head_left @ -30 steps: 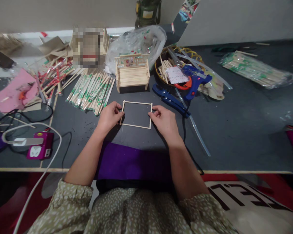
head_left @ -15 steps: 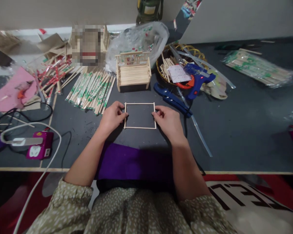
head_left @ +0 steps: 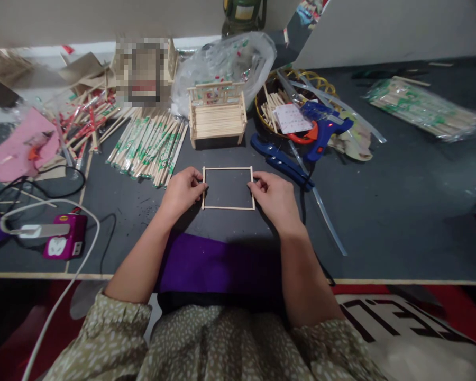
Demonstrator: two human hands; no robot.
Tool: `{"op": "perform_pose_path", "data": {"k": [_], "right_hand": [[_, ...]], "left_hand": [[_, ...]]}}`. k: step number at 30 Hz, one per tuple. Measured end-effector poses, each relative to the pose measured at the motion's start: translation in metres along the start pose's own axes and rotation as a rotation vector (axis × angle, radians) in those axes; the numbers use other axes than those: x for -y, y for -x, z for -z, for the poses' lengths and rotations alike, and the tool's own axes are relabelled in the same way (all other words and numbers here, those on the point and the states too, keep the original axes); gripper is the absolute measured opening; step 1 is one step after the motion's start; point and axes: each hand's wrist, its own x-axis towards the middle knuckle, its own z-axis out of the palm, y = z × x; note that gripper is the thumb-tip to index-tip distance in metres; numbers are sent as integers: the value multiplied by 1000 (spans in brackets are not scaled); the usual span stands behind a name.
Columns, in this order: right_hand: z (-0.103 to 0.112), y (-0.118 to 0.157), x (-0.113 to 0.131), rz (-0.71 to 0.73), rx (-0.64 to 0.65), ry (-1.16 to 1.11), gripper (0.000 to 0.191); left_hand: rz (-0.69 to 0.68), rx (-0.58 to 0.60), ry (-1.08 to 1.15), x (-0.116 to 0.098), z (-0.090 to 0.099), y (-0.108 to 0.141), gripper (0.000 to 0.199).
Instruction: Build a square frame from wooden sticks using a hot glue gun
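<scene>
A thin rectangular frame of pale wooden sticks [head_left: 228, 208] is held just in front of me over the dark table. My left hand [head_left: 185, 191] pinches its left side between thumb and fingers. On the opposite side, my right hand [head_left: 272, 194] pinches the right stick in the same way. Behind the frame stands a small wooden stick bench [head_left: 218, 120]. A purple cloth [head_left: 220, 264] lies at the table edge between my forearms.
Left of the bench lie wrapped chopsticks [head_left: 148, 145]. A basket [head_left: 262, 114], a blue glue gun [head_left: 321, 127] and a dark blue tool [head_left: 281, 163] are at the right. A purple power adapter [head_left: 65, 236] with cables sits at the left. A chopstick pack [head_left: 424, 108] lies far right.
</scene>
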Motion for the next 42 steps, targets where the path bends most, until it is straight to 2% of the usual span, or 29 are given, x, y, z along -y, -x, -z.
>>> {"op": "perform_pose_path", "data": {"k": [17,20,25,28,33,38,42], "right_hand": [[0,1,3,-6,-34,-38,20],[8,4,5,-8,-206,-81,25],[35,-1,-14,-109,-684,-77,27],[48,-6,-32,-120,-806,-77,22],[57,-8,-43,-159,-707,-31,25],[66,-16,-46,-222,-673,40,25],[64,-35,-52,-279,-591,-125,30]], "left_hand": [[33,18,56,0,-1,-2,14],[52,23,70,0,-1,-3,14],[69,27,89,-3,0,-3,16],[69,27,97,-3,0,-3,15],[57,31,111,-2,0,-3,15],[43,12,118,-1,0,-4,16],[63,37,102,-4,2,-4,16]]}}
